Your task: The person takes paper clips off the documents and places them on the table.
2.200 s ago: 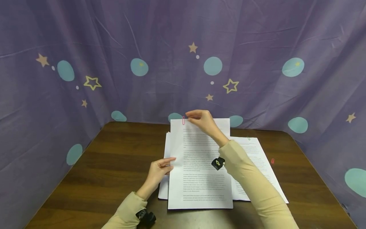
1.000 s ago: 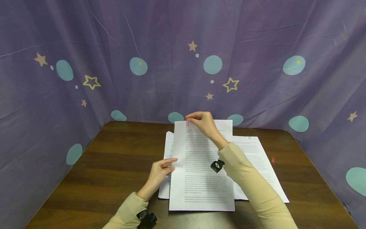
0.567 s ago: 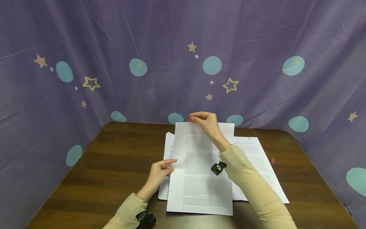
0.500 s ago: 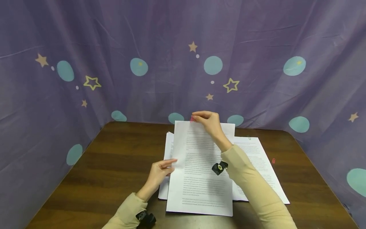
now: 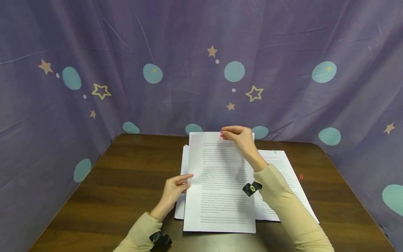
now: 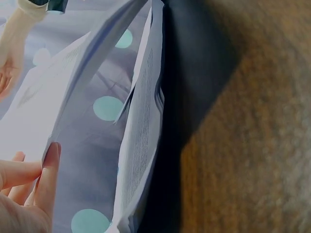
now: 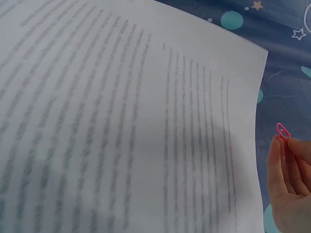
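Note:
My left hand pinches the left edge of a raised bundle of printed sheets between thumb and fingers. In the left wrist view the bundle stands up from the hand, its edge showing more than one layer. Near the bundle's top edge, my right hand pinches a pink paper clip between thumb and forefinger. The right wrist view shows the pink paper clip apart from the paper's edge, one looped end sticking out of the fingertips.
Behind the raised bundle lie more printed sheets, a left pile and a right pile. A green paper clip sits on the right pile's top edge. A red paper clip lies on the wooden table. A patterned curtain hangs behind.
The pink paper clip stood on the bundle's top edge earlier; my right hand took hold of it and moved it rightward, off the paper. My left hand keeps its pinch.

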`<state>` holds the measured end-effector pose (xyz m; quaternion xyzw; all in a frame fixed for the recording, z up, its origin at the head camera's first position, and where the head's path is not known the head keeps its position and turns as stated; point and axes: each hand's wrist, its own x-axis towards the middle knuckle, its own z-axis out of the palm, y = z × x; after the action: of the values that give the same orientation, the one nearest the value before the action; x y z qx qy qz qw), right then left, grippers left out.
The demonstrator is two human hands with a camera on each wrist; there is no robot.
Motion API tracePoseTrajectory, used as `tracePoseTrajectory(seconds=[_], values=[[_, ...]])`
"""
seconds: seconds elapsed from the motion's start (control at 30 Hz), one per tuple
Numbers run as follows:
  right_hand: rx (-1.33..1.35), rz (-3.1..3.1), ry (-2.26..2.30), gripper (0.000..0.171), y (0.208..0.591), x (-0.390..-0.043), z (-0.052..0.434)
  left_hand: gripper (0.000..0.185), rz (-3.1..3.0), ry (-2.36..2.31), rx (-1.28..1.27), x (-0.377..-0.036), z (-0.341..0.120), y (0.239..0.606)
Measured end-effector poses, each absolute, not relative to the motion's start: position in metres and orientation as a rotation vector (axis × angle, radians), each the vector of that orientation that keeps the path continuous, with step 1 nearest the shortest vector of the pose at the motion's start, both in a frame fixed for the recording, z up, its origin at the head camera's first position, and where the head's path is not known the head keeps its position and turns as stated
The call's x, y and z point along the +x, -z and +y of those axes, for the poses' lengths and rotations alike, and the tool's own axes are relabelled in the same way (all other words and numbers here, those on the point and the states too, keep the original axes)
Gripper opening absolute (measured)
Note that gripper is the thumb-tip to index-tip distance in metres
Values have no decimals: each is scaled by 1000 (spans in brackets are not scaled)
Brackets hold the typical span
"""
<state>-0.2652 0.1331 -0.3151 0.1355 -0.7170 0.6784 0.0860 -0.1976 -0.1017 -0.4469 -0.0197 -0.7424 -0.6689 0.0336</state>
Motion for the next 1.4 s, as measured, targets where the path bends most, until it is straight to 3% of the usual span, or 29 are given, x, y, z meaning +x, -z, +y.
tracePoseTrajectory(seconds=[0.43,0.67,0.9,1.1,1.2,1.4], values=[[318,-2154,-2002,31,336,-249,165,31,-2271,2103,-12,-195,-106,448],[490,-2013,-2112,25,418,-299,226,31,-2253,2091,14,-198,-106,448],[302,-2238,-1886,37,380,-247,231,31,-2253,2089,44,-201,-108,449],[225,-2273,-1895,34,381,-234,252,31,-2241,2088,48,-201,-108,447],[278,-2247,-1971,32,400,-243,275,31,-2236,2100,59,-200,-109,447],[303,-2172,-2101,28,483,-286,346,31,-2226,2113,59,-200,-109,448]])
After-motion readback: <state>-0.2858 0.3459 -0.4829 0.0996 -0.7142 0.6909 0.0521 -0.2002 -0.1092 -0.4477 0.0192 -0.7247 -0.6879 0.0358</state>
